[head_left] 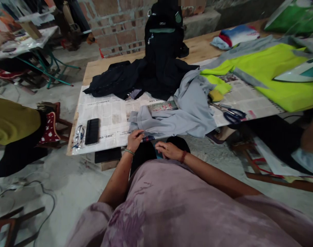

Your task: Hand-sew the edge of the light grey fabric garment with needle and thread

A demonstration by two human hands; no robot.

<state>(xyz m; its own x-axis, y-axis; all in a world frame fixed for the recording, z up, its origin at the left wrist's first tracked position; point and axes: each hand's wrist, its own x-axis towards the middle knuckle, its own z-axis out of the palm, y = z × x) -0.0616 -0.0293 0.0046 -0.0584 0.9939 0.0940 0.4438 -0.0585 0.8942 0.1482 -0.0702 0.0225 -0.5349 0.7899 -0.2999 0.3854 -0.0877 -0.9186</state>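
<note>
My left hand (136, 140), with a green bracelet at the wrist, is at the table's front edge. Its thumb and fingers pinch the near edge of a light grey garment (169, 121), which lies crumpled on newspaper. Just right of it, over my lap, my right hand (169, 150) has its fingers curled together; a red bead bracelet circles that wrist. Whatever is between the right fingertips is too small to make out. Past the garment's right side lie scissors (233, 115) with dark blue handles, close to a small yellow piece (216, 96).
A phone (92, 131) and eyeglasses (79, 136) lie at the table's left corner. Behind the grey garment are dark clothing (115, 80) and a black backpack (164, 34). On the right, an iron (300, 72) rests on a neon yellow garment (279, 65), beside another person's arm.
</note>
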